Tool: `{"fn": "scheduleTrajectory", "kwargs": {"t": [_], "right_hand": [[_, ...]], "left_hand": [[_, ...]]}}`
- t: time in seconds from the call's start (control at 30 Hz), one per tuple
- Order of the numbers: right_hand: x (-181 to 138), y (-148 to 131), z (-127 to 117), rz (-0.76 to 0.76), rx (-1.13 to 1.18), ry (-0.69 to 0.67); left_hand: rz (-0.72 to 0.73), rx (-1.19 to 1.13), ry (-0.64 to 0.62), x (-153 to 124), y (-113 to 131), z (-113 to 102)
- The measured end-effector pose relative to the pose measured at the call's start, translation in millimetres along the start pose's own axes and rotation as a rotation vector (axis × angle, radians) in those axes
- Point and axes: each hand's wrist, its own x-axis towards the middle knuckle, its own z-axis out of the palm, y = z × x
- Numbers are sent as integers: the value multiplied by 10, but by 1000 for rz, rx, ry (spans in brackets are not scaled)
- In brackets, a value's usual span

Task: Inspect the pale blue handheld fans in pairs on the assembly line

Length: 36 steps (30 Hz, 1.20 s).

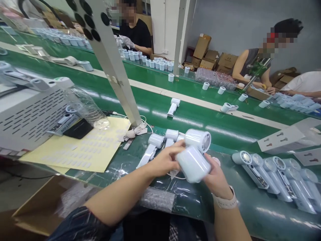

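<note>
Two light-blue handheld fans are between my hands in the middle of the view. The rear handheld fan [197,139] shows its round head with the grille facing right. In front of it, the nearer handheld fan [193,164] is tilted and slightly blurred. My left hand [168,161] grips from the left, with its fingers curled at the fans. From the right, my right hand [217,175] closes on the nearer fan, its fingers partly hidden behind it. Which hand bears which fan is not fully visible. Just left of my hands, more fans [155,140] lie on the green bench.
A row of fans [269,165] lies on the bench at right. A yellow sheet of small labels [100,150] lies left, beside a perforated white machine [37,113]. A slanted metal post [122,90] rises near the conveyor [200,118]. Co-workers sit across it; a cardboard box [37,204] stands below.
</note>
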Motion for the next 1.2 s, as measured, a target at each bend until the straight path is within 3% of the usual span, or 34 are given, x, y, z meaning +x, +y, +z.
{"fn": "scheduleTrajectory", "kwargs": {"t": [0.1, 0.23, 0.43, 0.73, 0.93, 1.2], "right_hand": [[12, -2, 22, -19, 98, 111], [46, 1, 123, -1, 155, 180], [-10, 73, 153, -10, 126, 165], [3, 109, 177, -5, 89, 188], [40, 42, 215, 25, 217, 167], [14, 106, 183, 3, 142, 184]], "left_hand": [[-141, -259, 125, 60, -109, -5], [-198, -508, 3, 47, -179, 52], [-159, -417, -53, -22, -201, 144], [-135, -404, -102, -56, -126, 114], [-123, -409, -69, -43, -205, 128], [-117, -356, -116, -54, -225, 111]]}}
